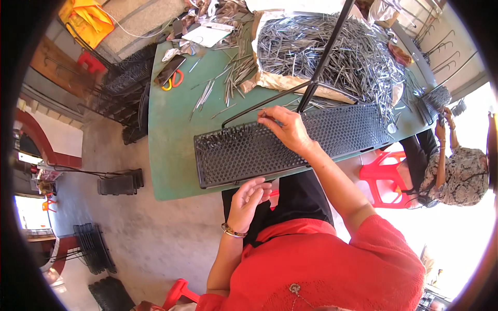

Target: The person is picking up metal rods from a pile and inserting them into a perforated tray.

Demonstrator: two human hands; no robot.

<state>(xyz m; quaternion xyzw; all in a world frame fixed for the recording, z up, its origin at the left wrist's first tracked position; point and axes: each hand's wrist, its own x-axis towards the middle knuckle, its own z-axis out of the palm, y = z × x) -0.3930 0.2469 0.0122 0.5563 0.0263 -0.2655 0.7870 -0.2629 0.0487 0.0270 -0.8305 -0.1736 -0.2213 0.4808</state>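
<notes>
A long black perforated tray (332, 136) lies along the front edge of the green table, its surface full of small round holes. Small dark pieces (228, 136) stand along its far left part. Over that tray, my right hand (285, 126) has thumb and fingertips pinched together; what is between them is too small to make out. My left hand (249, 203) is just off the tray's near edge, palm up, with fingers curled in against the thumb. Whatever it holds is hidden. Beyond the tray, a big heap of thin metal rods (316, 52) fills a paper-lined box (282, 80).
A black metal frame (311, 85) rises behind the tray. Orange-handled scissors (177, 79), a dark phone (170, 68) and loose rods (205, 96) lie on the green table (171, 150). Another person (454, 171) works at right, beside a red stool (384, 179). Black racks (122, 182) stand at left.
</notes>
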